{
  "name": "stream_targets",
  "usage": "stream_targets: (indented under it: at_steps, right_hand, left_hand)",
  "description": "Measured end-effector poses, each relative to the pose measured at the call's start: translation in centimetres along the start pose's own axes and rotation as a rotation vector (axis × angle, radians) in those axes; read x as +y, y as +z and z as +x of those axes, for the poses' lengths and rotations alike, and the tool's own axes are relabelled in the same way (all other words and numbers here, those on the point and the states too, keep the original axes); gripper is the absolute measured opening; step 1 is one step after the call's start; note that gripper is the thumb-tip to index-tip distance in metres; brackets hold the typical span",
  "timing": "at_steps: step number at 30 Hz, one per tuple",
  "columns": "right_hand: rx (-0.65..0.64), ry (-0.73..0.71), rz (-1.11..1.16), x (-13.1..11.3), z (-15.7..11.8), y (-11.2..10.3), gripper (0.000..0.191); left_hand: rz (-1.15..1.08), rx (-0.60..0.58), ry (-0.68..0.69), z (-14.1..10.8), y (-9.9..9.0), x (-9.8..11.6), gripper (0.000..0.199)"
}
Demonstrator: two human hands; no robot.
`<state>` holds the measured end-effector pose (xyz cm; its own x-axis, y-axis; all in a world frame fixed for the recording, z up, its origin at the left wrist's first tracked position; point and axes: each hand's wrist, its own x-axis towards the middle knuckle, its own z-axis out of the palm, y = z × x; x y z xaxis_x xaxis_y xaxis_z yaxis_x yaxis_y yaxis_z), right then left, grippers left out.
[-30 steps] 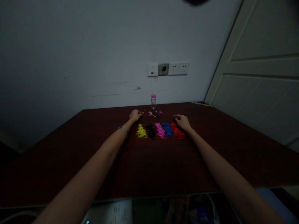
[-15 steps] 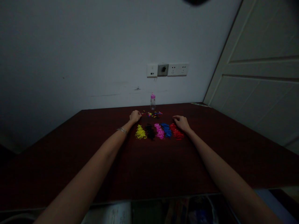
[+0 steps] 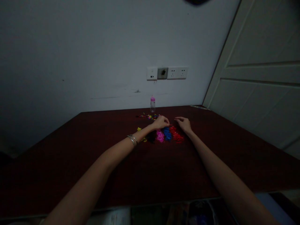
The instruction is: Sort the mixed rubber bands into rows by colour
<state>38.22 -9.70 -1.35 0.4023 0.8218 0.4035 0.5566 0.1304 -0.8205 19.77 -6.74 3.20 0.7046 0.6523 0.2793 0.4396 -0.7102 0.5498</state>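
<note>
My left hand [image 3: 161, 121] reaches across to the top of the red pile, its fingers pinched together. Whatever is between the fingertips is too small to make out. Just right of it, my right hand [image 3: 184, 124] rests beside the red rubber bands [image 3: 177, 136], fingers stretched to the left with nothing visible in them. Blue rubber bands [image 3: 167, 133] and pink rubber bands [image 3: 160, 136] lie in neighbouring piles below my left hand. My left forearm covers most of the yellow rubber bands [image 3: 139, 129] and part of the black rubber bands [image 3: 152, 137].
Behind my left hand lies a mixed scatter of small coloured pieces [image 3: 151, 117]. A small clear bottle with a pink top [image 3: 152, 104] stands upright near the wall. Wall sockets [image 3: 177, 72] sit above the dark red table [image 3: 150, 172]. A pale panelled door [image 3: 257, 93] is at the right.
My left hand has moved right, from beside the mixed scatter to the top of the red pile. My right hand stays nearly in place.
</note>
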Motion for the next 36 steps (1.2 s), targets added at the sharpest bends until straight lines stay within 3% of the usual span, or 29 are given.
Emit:
stream_targets:
  at_steps: [4,8,15,19,26,30,36]
  right_hand:
    - [-0.006,-0.009,-0.025,0.1,0.0,0.1,0.026]
    - [-0.017,-0.020,-0.039,0.2,-0.1,0.2,0.027]
    - [-0.031,-0.021,-0.062,0.7,0.2,0.4,0.028]
    - [-0.040,-0.027,-0.079,0.6,0.3,0.5,0.027]
    - [-0.078,-0.052,-0.145,-0.2,0.5,1.1,0.026]
    - [-0.152,-0.120,-0.227,-1.0,1.2,2.1,0.026]
    - [-0.370,-0.293,-0.403,-2.7,2.6,4.2,0.031]
  left_hand:
    - [0.041,-0.044,0.025,0.1,1.9,0.7,0.021]
    - [0.057,-0.060,0.050,-0.1,2.3,0.6,0.022]
    - [-0.032,0.061,0.027,-0.4,-1.1,-0.1,0.022]
    - [-0.073,0.259,-0.128,-1.5,-4.3,-3.1,0.029]
    - [-0.086,0.575,-0.440,-5.7,-9.0,-10.9,0.033]
    - [-0.105,0.646,-0.546,-7.9,-9.7,-13.6,0.035]
    - [-0.148,0.680,-0.573,-8.8,-9.5,-14.2,0.043]
